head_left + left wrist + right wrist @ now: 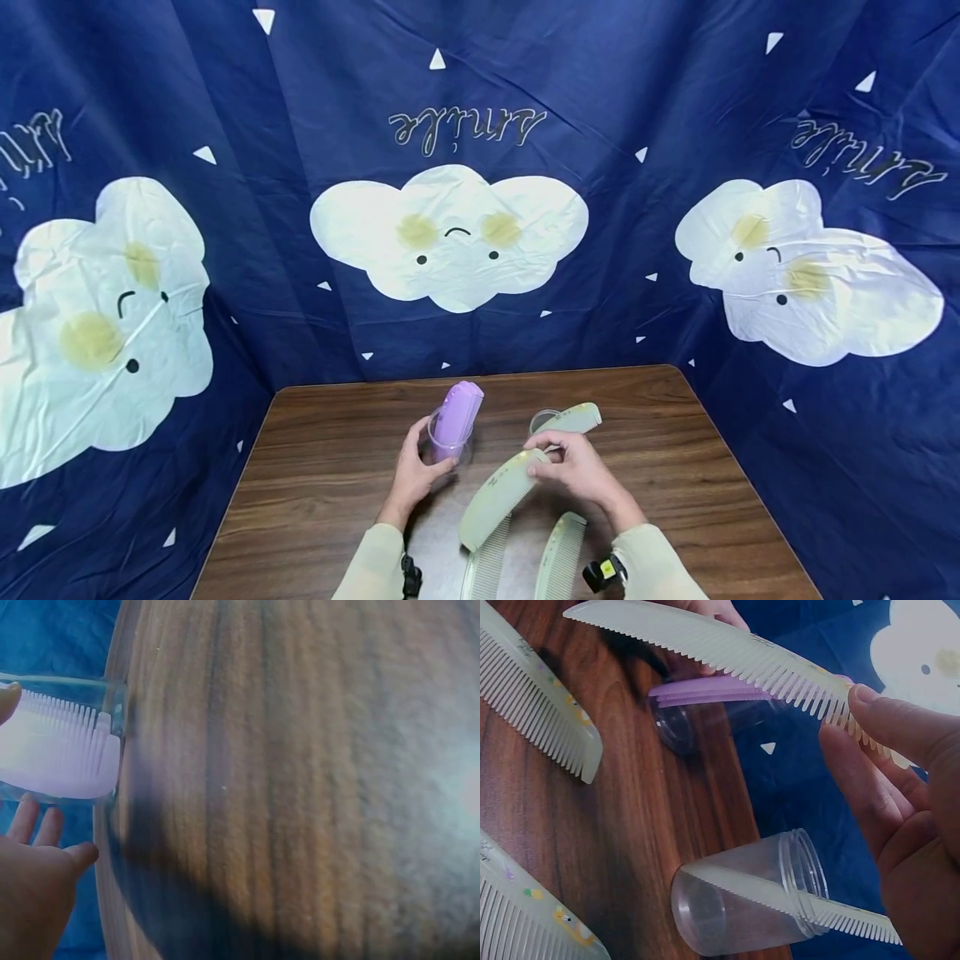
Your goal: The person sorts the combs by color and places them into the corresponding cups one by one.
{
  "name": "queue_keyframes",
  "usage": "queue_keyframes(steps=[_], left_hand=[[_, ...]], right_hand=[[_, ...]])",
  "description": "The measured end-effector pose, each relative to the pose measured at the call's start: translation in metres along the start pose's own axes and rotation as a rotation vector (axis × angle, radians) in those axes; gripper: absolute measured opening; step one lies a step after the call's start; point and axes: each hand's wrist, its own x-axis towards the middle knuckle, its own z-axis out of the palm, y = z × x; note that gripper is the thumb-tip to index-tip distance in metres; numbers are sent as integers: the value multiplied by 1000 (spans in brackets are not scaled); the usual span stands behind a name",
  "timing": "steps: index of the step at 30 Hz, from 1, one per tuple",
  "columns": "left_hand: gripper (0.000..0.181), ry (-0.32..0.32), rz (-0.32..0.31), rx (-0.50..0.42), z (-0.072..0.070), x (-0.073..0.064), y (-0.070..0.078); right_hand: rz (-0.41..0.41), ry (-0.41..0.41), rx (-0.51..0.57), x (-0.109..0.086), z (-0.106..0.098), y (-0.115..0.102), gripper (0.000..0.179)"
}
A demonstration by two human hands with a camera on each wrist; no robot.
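Note:
My left hand (415, 473) grips a clear plastic jar (466, 455), thumb on one side and fingers on the other. Purple combs (457, 414) stand stacked in that jar and lean out over its rim. Between thumb and fingers, my right hand (582, 469) pinches one end of a pale green comb (498, 497), whose other end points down toward the front of the table. A second clear jar (716, 922), beyond the right hand, has a green comb (577, 417) slanting out of its mouth.
Two more pale green combs lie on the wooden table (315, 475) near the front: one comb (489, 562) partly under the held one, another comb (562, 557) to its right. Dark blue cloth (615, 333) with cloud prints surrounds the table's back and sides.

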Motion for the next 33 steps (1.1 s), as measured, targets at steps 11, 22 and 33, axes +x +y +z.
queue_keyframes(steps=[11, 22, 33], left_hand=[[99, -33, -97, -65, 4, 5, 2], [98, -63, -101, -71, 5, 7, 1], [94, -75, -109, -23, 2, 5, 6]], right_hand=[[-6, 51, 60, -7, -14, -10, 33], [-41, 240, -50, -10, -28, -20, 31], [-41, 378, -48, -16, -43, -34, 31]])
